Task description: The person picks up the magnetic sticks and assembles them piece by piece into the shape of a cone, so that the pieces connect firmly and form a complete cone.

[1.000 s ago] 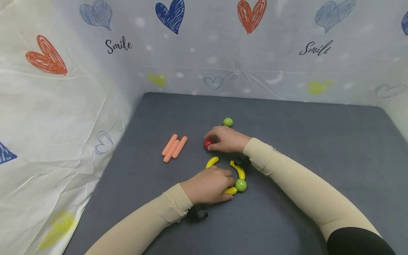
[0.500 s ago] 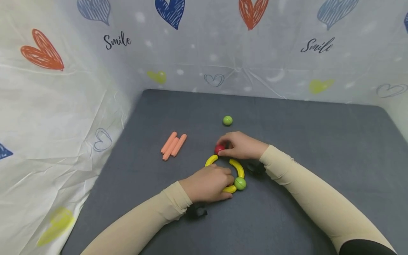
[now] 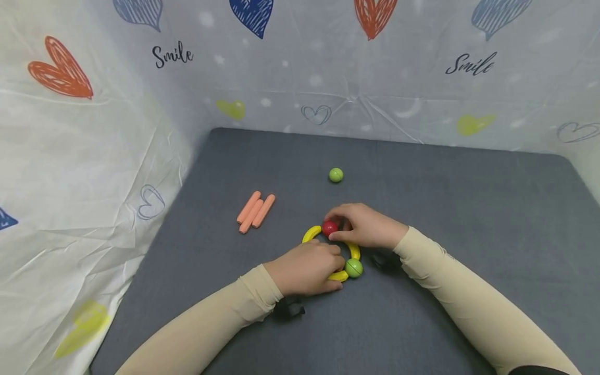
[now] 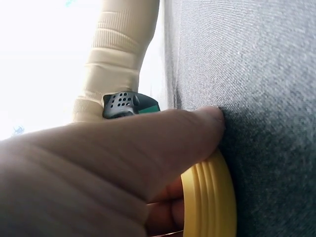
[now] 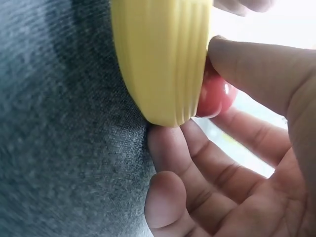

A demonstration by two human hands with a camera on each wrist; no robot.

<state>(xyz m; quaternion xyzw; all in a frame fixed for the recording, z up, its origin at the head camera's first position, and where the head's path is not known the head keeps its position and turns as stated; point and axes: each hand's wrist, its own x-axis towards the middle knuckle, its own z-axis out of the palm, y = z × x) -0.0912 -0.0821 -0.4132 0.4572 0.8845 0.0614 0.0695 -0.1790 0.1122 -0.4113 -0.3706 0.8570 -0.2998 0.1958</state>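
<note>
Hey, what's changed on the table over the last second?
The right hand carried the red ball rightward and nearer, to the gap at the far side of the yellow curved pieces, without visibly letting go. The left hand stayed over those pieces; the green balls and orange sticks stayed put.

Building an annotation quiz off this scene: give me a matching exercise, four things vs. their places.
Things:
1. red ball
2. sticks
3. farther green ball
4. nearer green ball

Places:
A. alone, beyond the right hand
B. between two yellow curved pieces
C. side by side, left of the red ball
D. in the right hand's grip

Pairs: 1-D, 2-C, 3-A, 4-B
</note>
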